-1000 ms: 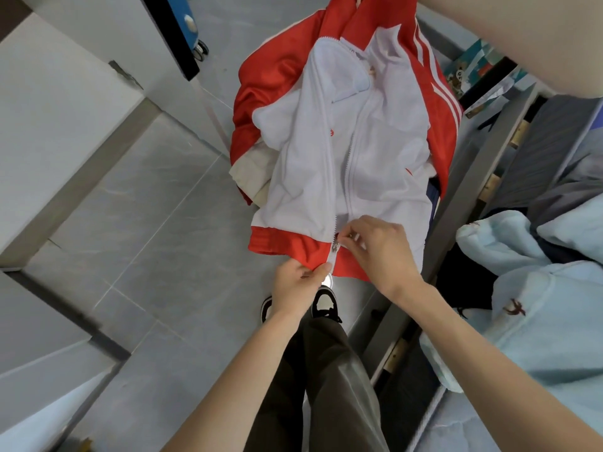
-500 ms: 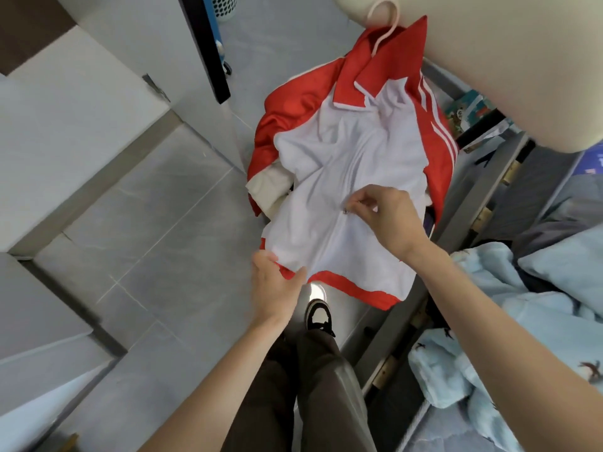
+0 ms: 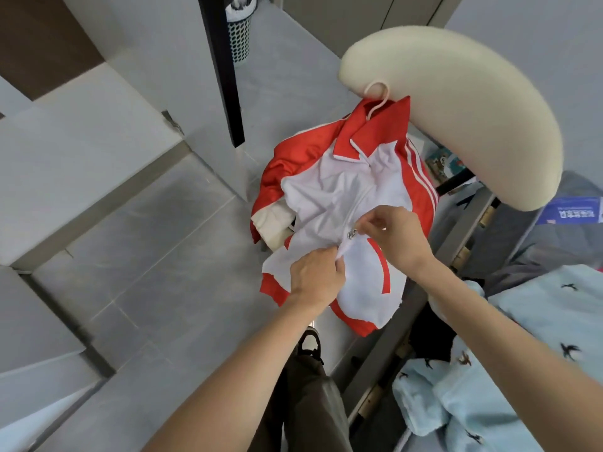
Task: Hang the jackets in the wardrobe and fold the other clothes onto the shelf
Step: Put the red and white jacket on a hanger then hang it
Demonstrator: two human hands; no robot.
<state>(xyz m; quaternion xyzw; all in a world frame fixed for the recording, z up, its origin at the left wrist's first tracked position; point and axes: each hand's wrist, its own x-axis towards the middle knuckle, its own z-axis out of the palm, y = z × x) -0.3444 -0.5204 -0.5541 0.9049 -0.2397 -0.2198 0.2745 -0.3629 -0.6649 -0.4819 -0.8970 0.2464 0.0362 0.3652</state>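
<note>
A red and white track jacket [image 3: 329, 197] hangs in front of me on a pale hanger [image 3: 378, 99], whose hook sits on a padded cream rail [image 3: 456, 109]. My right hand [image 3: 396, 238] pinches the metal zipper pull [image 3: 351, 234] at mid chest. My left hand [image 3: 315, 277] grips the white front fabric just below the pull. The jacket's red hem hangs below both hands.
Light blue clothes with bird prints [image 3: 522, 370] lie on the bed at the right, beside grey bedding [image 3: 554, 243]. A grey bed frame rail [image 3: 463, 223] runs along the jacket. A mesh bin [image 3: 239, 34] stands far off on the tiled floor [image 3: 146, 256].
My right hand has drawn the zipper pull up from the hem to mid chest, closing the jacket's lower front. My left hand moved up from the hem to the fabric just under the pull.
</note>
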